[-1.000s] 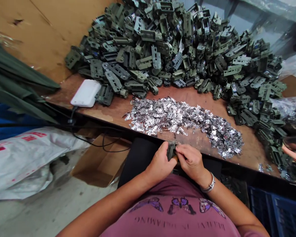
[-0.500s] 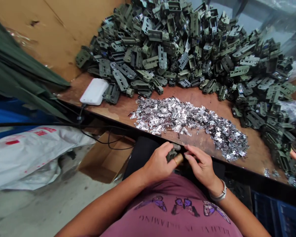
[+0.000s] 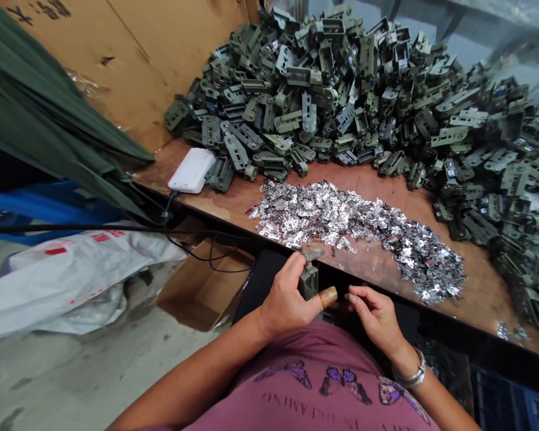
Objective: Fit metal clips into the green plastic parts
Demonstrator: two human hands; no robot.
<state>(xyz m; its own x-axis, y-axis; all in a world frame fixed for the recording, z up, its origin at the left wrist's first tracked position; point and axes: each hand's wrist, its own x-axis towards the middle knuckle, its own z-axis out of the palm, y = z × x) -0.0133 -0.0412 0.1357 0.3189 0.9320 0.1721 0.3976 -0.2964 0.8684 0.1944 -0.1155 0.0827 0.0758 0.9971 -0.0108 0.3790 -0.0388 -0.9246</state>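
Observation:
My left hand (image 3: pixel 282 302) is at the table's front edge, its fingers round a dark green slotted housing (image 3: pixel 309 282). The thumb, wrapped in yellowish tape (image 3: pixel 328 297), points right and stands off the housing. A grey wrap covers a finger behind the part. To the right, apart from the housing, my right hand (image 3: pixel 378 318) has thumb and forefinger pinched together; what they hold, if anything, is too small to make out. A long heap of small shiny metal clips (image 3: pixel 332 209) lies on the table just beyond both hands.
Behind the clips rises a large pile of green housings (image 3: pixel 323 90), reaching down the right side. A white power bank (image 3: pixel 192 170) with a cable lies at the table's left. Below are an open cardboard box (image 3: pixel 202 293) and a white sack (image 3: pixel 81 272).
My hands have drawn slightly apart, and the left thumb now stands away from the housing. The housing sits more upright. The whole view has shifted, so the table appears further right.

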